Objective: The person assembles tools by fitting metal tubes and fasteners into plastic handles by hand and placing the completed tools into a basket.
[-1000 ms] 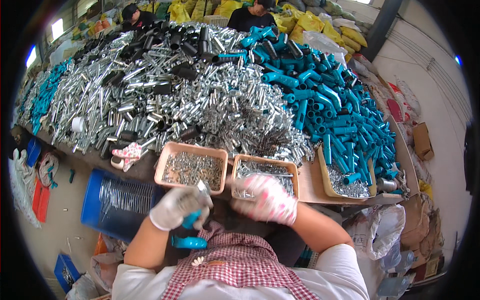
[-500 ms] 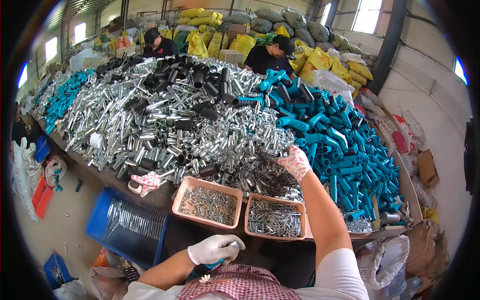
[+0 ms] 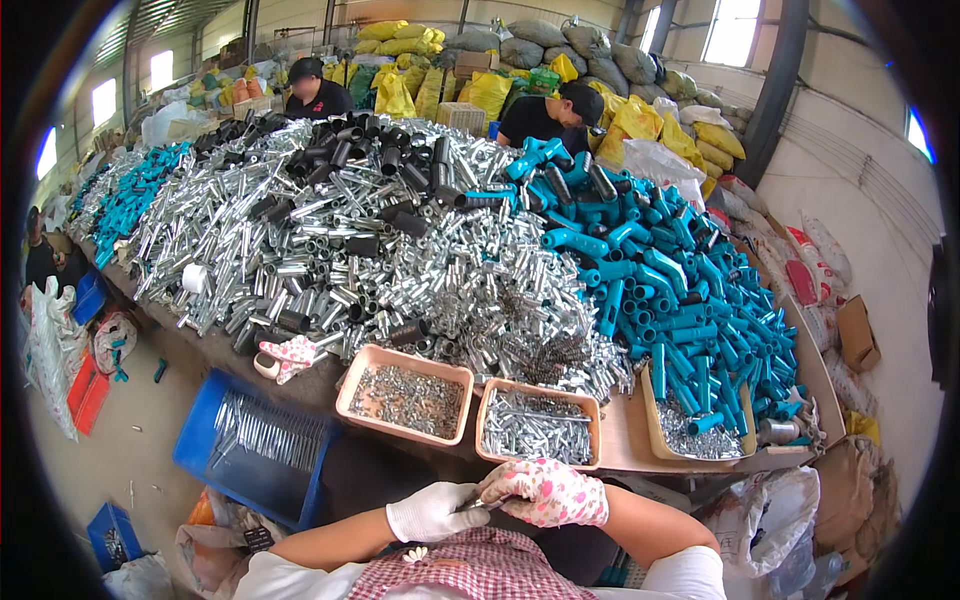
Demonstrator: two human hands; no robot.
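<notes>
My left hand (image 3: 432,512), in a white knitted glove, is closed around a silvery metal part (image 3: 480,504) close to my checked apron. My right hand (image 3: 553,493), in a white glove with pink flowers, meets it from the right. Its fingers are bent and pressed together over the upper end of that part. Anything small in the right fingertips is hidden. Just beyond my hands stands a peach tray (image 3: 598,410) of slim metal pieces. Left of it is another peach tray (image 3: 345,408) with small metal fittings.
A large heap of silvery metal tubes (image 3: 270,240) covers the table, with dark springs (image 3: 540,355) at its near side. Teal handles (image 3: 690,320) pile up at right, beside a yellowish tray (image 3: 752,440). A blue bin (image 3: 185,445) stands lower left. Two people (image 3: 545,118) work across the table.
My right hand has come back from the spring pile to my left hand at my lap. The left hand has turned, and the teal handle below it no longer shows.
</notes>
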